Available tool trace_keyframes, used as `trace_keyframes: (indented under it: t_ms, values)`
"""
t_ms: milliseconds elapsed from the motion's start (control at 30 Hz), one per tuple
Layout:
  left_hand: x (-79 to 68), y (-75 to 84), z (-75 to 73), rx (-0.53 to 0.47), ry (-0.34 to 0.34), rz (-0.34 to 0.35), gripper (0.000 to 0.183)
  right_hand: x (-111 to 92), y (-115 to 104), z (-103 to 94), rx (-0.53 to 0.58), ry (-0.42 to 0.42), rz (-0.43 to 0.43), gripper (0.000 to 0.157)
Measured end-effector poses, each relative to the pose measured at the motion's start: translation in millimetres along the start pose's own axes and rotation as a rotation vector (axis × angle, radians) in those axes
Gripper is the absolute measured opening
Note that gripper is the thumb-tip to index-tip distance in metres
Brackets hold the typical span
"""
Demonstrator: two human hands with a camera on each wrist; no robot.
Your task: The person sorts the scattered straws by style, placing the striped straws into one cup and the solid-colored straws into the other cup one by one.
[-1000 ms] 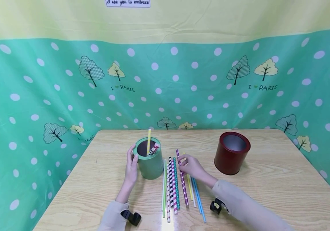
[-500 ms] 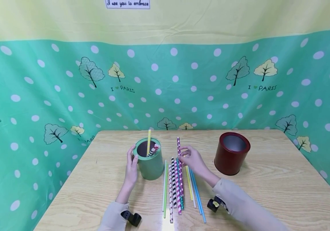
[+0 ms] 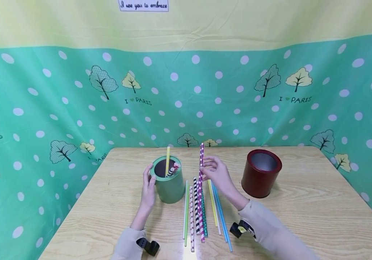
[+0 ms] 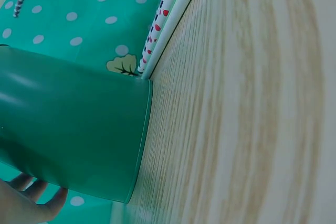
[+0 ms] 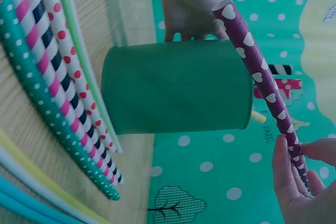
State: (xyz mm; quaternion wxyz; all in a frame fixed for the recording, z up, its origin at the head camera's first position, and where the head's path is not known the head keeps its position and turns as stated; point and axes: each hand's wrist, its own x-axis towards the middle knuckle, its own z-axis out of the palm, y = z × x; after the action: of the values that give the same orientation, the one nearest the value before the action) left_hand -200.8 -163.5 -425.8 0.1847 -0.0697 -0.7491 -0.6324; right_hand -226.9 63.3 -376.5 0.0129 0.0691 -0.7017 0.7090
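Note:
A purple paper straw with white hearts (image 5: 257, 69) stands nearly upright over the straw pile, pinched between the thumb and fingers of my right hand (image 3: 217, 174). My left hand (image 3: 147, 189) holds the left side of a green can (image 3: 170, 188), its fingers round the wall near the rim. Inside the can stand a yellow straw (image 3: 168, 162) and a few patterned straws (image 3: 173, 169). Below my right hand lie several straws side by side, among them a teal dotted straw (image 5: 58, 108), a pink-striped straw (image 5: 50, 72) and a red-dotted straw (image 3: 192, 220).
A dark red can (image 3: 260, 177) stands to the right of my right hand. Yellow, white and blue straws (image 3: 221, 216) lie right of the pile, on the wooden table (image 3: 306, 202). A green dotted cloth (image 3: 199, 97) hangs behind the table.
My right hand has lifted the purple heart straw from the table, moving it up and slightly left, and it now stands steeper. My left hand and the green can stay put.

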Motion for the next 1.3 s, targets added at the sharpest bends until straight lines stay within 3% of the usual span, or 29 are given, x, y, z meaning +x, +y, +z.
trace_keyframes:
  t_ms: [900, 1300]
  values:
    - [0.0, -2.1, -0.2, -0.002, 0.004, 0.001, 0.043, -1, -55, 14.0, 0.196, 0.025, -0.128, 0.042]
    - [-0.3, -0.8, 0.5, 0.004, 0.019, -0.002, 0.043, -3, -72, 20.1, 0.220, 0.005, -0.156, 0.045]
